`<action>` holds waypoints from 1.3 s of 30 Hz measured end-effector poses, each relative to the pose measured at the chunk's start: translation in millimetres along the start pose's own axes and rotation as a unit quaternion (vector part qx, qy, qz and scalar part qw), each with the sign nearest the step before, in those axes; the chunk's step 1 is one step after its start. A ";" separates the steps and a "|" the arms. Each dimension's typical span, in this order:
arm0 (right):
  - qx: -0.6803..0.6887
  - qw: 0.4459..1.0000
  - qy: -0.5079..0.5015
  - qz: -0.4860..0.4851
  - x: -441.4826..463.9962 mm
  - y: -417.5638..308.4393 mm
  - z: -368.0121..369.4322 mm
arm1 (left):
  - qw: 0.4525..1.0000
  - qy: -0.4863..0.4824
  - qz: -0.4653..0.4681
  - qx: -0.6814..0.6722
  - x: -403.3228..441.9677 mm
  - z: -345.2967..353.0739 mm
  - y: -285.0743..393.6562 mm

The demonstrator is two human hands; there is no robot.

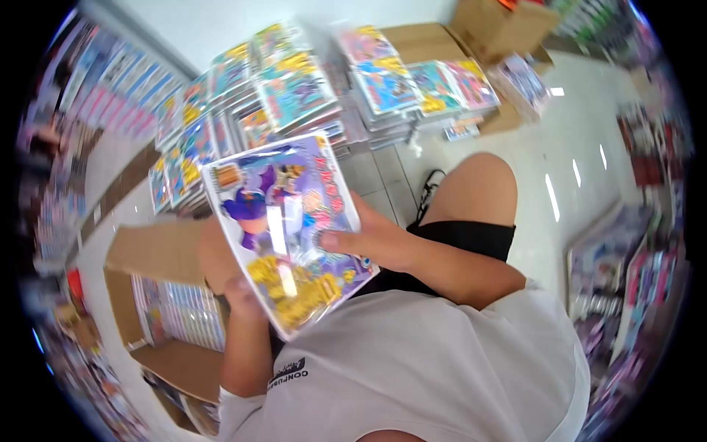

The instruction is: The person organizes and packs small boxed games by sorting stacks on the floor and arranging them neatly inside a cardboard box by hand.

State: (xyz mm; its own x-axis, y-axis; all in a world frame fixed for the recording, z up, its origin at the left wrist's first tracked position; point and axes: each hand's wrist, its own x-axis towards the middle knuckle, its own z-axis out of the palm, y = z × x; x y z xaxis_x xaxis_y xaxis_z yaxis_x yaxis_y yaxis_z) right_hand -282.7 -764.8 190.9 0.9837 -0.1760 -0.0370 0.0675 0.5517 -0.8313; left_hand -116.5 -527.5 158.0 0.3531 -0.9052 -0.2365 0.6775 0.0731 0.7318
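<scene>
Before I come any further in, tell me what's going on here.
A person is holding up a glossy, brightly printed pack. The right hand has the firm-looking grip, its thumb across the front; the left hand is at the opposite edge, partly hidden. Stacks of packs stand ahead, and an open cardboard box at the left holds a row of slim items.

The single head camera looks forward and steeply down, close above the hands (379,236) and shirt (420,353).

Right fingers hidden behind package (298,234)
</scene>
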 end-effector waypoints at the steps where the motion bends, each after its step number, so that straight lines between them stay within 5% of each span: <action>1: 0.012 0.999 0.043 -0.005 -5.0 -1.3 0.6 | 0.999 -0.004 0.033 -0.006 -1.4 9.3 9.3; 2: 0.023 0.996 0.080 -0.007 -6.0 -2.0 3.2 | 0.994 0.028 0.104 -0.021 5.7 35.5 16.5; 6: -0.016 0.985 0.133 -0.112 -9.6 -3.5 -16.2 | 0.966 0.089 0.130 0.206 41.3 58.0 19.9; 8: -0.186 0.966 0.120 -0.130 -12.9 -8.4 -28.6 | 0.911 0.189 0.130 0.342 52.6 69.1 5.0; 9: -0.256 0.953 0.120 -0.108 -21.3 -17.1 -29.2 | 0.917 0.179 0.172 0.312 66.4 112.7 3.8; 10: -0.326 0.934 0.117 -0.085 -27.0 -22.2 -31.8 | 0.935 0.222 0.108 0.254 69.4 98.1 -5.0; 15: -0.269 0.948 0.151 -0.079 -27.7 -32.2 -59.5 | 0.959 0.144 0.080 0.230 103.8 85.4 -7.7; 17: -0.135 0.974 0.179 -0.039 -24.1 -48.7 -64.5 | 0.970 0.137 0.017 0.202 121.4 92.9 -2.2; 21: -0.122 0.965 0.229 -0.035 -8.5 -66.6 -105.2 | 0.976 0.102 -0.113 0.156 164.4 99.5 6.5; 29: -0.467 0.826 0.315 -0.030 143.9 -152.3 -227.7 | 0.933 -0.043 -0.256 0.249 231.7 74.6 -58.4; 33: -0.610 0.727 0.316 0.020 269.3 -158.0 -281.9 | 0.794 -0.202 -0.266 0.508 212.7 90.4 -63.2; 35: -0.607 0.731 0.305 0.063 311.8 -150.4 -293.7 | 0.722 -0.325 -0.122 0.599 201.1 69.2 -87.6; 38: -0.621 0.720 0.284 0.122 379.0 -133.1 -334.6 | 0.561 -0.383 -0.166 0.715 191.9 80.6 -64.7; 39: -0.629 0.714 0.273 0.144 395.9 -125.3 -342.7 | 0.558 -0.371 -0.154 0.726 189.8 76.5 -65.2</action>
State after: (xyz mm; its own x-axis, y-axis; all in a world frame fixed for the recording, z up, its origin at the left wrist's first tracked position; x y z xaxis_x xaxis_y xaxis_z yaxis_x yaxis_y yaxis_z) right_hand 41.1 -1183.0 90.4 0.6911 -0.6845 -0.2319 -0.6655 -0.4777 -0.5735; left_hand -143.1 -736.0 114.3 -0.3643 -0.7451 -0.5586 -0.7952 -0.0632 0.6030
